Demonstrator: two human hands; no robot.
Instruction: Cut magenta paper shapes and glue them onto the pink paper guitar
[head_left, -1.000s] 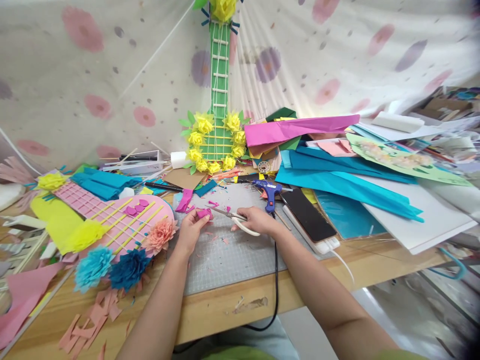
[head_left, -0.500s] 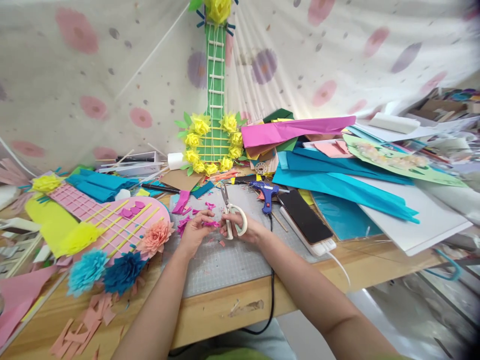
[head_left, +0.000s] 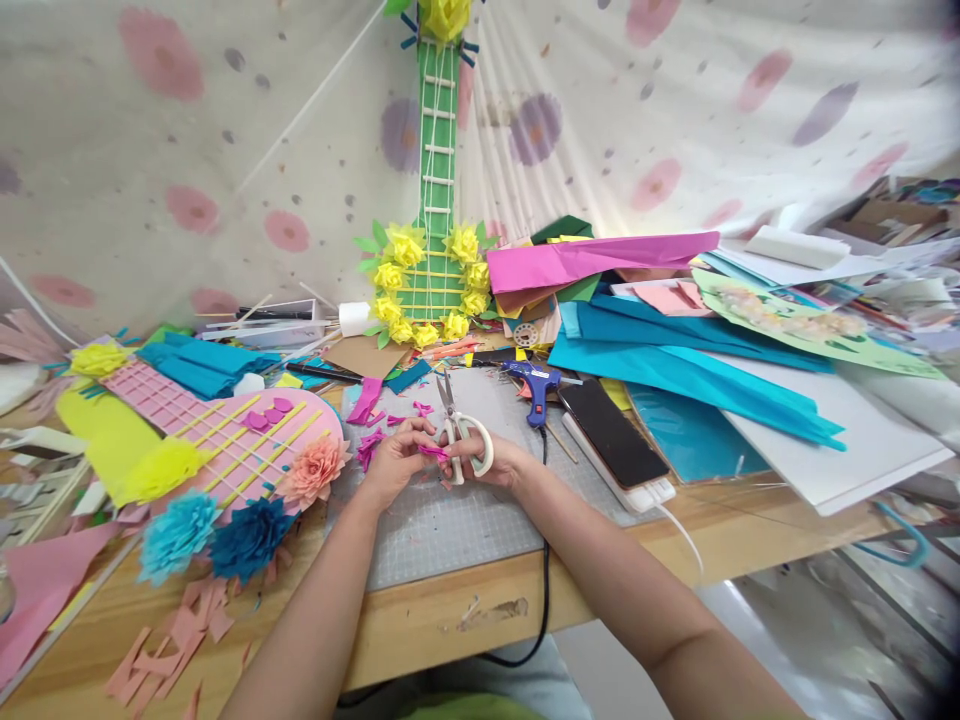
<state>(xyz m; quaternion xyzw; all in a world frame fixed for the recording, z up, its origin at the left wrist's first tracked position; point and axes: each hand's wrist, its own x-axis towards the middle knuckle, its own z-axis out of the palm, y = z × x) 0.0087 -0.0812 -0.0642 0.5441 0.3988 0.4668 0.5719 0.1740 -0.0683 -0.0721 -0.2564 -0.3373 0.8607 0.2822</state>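
Over the grey cutting mat, my left hand pinches a small strip of magenta paper. My right hand is closed on scissors with white handles, their blades slightly parted and pointing away from me. The right fingertips meet the magenta paper as well. More magenta scraps lie on the mat just beyond my left hand. To the left rests a pink paper guitar trimmed with paper flowers, among them a coral one and a dark blue one.
A green paper guitar with yellow flowers stands against the curtain. Right of my hands lie a blue glue gun, its black cord and a phone. Sheets of coloured paper are heaped at the right; salmon scraps lie front left.
My two hands have come closer together, and the right fingertips now meet the magenta paper in my left hand. The view has shifted slightly.
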